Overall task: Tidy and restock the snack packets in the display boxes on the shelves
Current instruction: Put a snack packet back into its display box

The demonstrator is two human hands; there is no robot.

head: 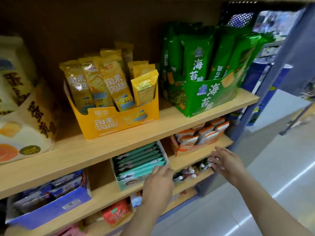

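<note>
Low in the middle of the frame, my left hand (158,183) lays its fingers on the front right corner of the teal box (125,183) of teal packets (141,159); I cannot tell whether its grip closes on anything. To its right, my right hand (227,163) hovers below the orange box (186,148), grip wide, fingers spread.
</note>
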